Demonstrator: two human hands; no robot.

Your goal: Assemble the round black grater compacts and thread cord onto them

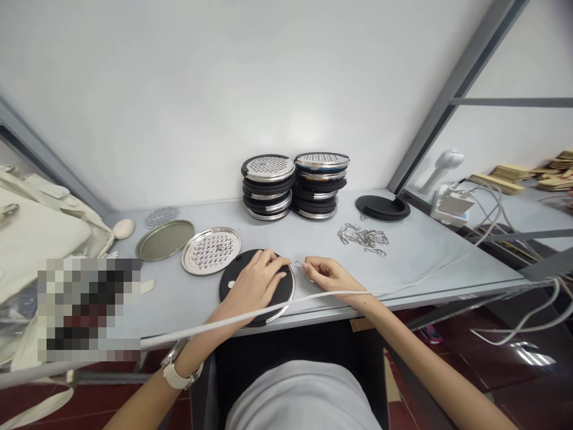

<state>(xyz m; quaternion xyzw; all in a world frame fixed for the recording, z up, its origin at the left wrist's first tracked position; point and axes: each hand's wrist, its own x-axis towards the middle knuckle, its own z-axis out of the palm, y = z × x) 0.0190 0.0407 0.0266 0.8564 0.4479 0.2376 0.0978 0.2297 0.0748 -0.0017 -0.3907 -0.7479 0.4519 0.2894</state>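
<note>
**Left hand [264, 272] lay on a black disc [281, 289] while the right hand [326, 276] pinched a small metal clip [298, 264]**

At the lower centre of the frame, the left hand rested palm down, its fingers loosely bent and a little apart, pressed over the disc rather than wrapped around it. The disc lay flat near the front edge of the counter [308, 236], a silvery rim showing along its right side. Just right of it, the right hand was curled, thumb and forefinger closed on the clip, which poked out toward the disc.

A pale band [178, 377] circled the left wrist. A white cable [215, 324] ran slantwise across the frame, in front of both forearms.

Right of centre, above the right hand, lay a loose heap of clips [364, 237], and beyond it a black ring-shaped lid [382, 207]. Left of centre, a grater plate [212, 251] lay just beside the disc, with an olive-green plate [165, 240] next to it; behind that were a perforated sheet [162, 217] and a pale rounded object [123, 229].

At the upper centre, two stacks of black and silver discs [268, 188] stood side by side near the wall. A cream bag [45, 230] filled the left edge, a pixelated patch hiding part of that corner. On the right, a shelf carried a white scanner [443, 169] and yellowish flat pieces [510, 173].
</note>
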